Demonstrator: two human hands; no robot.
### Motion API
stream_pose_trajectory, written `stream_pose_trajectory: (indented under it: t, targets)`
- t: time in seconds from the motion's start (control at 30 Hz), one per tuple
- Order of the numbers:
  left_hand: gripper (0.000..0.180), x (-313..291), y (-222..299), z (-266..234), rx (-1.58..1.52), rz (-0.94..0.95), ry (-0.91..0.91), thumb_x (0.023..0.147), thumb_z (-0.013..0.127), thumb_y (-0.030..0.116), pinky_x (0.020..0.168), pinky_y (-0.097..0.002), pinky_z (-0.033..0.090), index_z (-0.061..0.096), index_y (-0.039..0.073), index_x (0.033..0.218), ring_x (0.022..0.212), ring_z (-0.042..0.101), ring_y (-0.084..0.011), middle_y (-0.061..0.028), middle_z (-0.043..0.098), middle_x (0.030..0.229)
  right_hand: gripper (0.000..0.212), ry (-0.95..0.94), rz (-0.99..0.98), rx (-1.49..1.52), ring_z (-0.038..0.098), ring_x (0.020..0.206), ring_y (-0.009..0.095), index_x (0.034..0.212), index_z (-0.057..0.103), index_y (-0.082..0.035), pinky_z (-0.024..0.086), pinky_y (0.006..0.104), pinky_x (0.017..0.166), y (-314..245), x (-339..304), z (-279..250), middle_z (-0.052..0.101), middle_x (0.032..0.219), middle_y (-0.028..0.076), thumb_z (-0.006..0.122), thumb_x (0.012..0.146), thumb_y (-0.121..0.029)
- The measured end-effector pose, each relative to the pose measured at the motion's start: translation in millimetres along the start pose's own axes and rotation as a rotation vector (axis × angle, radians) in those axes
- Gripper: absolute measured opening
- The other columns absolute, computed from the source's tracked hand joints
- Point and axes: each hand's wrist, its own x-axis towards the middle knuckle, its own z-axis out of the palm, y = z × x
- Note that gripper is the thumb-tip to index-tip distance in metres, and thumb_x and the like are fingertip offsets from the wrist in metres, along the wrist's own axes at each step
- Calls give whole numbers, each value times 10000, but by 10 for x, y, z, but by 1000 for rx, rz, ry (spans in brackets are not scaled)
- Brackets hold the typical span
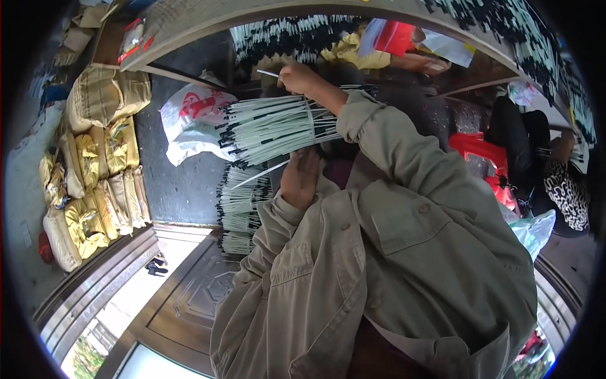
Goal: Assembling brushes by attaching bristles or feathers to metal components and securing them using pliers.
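Observation:
A thick bundle of thin pale sticks with black ends [271, 129] lies crosswise in front of my body, with a thin band round it towards its right part. My right hand [300, 80] is closed at the bundle's far side, and a short white stick [267, 73] juts out to the left from its fingers. On the near side, my left hand [300, 177] rests against the bundle's lower edge. A single pale stick [260, 175] runs out to the left from the left hand's fingers, which are partly hidden.
More bundles of pale sticks [237, 211] are stacked below. A white plastic bag with red print [196, 120] lies left of them. Wrapped yellow-brown packages [95, 158] line the left wall. A wooden table edge [252, 25] crosses the far side. Another person's patterned sleeve [566, 192] shows at right.

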Motion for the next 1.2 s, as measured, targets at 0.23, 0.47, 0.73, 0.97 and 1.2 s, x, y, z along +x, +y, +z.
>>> stream_pose_trajectory:
  t: [0.23,0.47,0.73,0.97,1.2]
  targets:
    - [317,-70,-11,-8,737,89,207,931,416,210,816,-333,477,502,-45,1098,940,592,-263,-178,556,1126,208,-227,245,454,435,420,130,728,618,32,330,267,406,411,227,299,489,513,51,498,821,-111]
    - [162,89,139,522,2260,835,-886,691,567,131,597,-316,454,555,71,840,650,553,-223,-59,523,767,200,-262,286,459,441,411,136,741,615,38,338,274,393,362,141,534,508,525,69,478,812,-90]
    - [187,620,491,710,2225,1282,-905,632,609,165,628,-363,463,567,108,805,726,550,-217,-47,513,804,218,-231,235,695,534,464,151,804,623,6,409,286,410,308,-272,326,560,561,94,441,829,-110]
    - [97,782,544,472,2098,922,-256,795,593,149,553,-410,449,549,66,819,647,565,-338,-104,579,811,197,69,400,1060,356,408,59,868,601,-10,347,243,410,256,-233,190,403,502,-20,446,879,-129]
    - [115,820,669,304,2052,783,-37,840,555,154,469,-408,398,567,54,784,598,559,-358,-154,536,582,215,3,302,968,338,437,33,875,595,1,316,214,442,-56,-347,124,372,515,-42,429,896,-134]
